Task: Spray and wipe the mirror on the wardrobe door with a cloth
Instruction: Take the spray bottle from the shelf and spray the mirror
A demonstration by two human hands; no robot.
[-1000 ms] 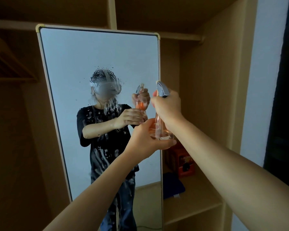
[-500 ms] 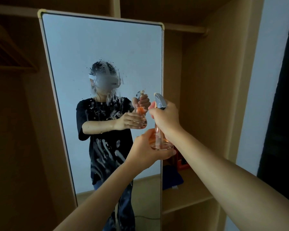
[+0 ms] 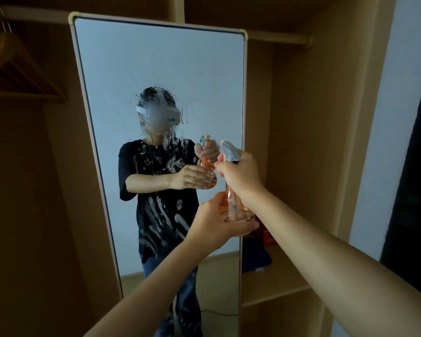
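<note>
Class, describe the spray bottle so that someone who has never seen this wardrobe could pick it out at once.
Find the tall mirror on the wardrobe door, wet with streaks. At its right edge, two hands meet: the right hand grips the neck of the spray bottle, the left hand cups its base. It alone is clear, with orange-pink liquid and a grey trigger head.

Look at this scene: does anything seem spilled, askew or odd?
Only the tall framed mirror looks odd: wet droplets and white streaks run down its middle. The clear orange-tinted spray bottle is upright in both hands.
</note>
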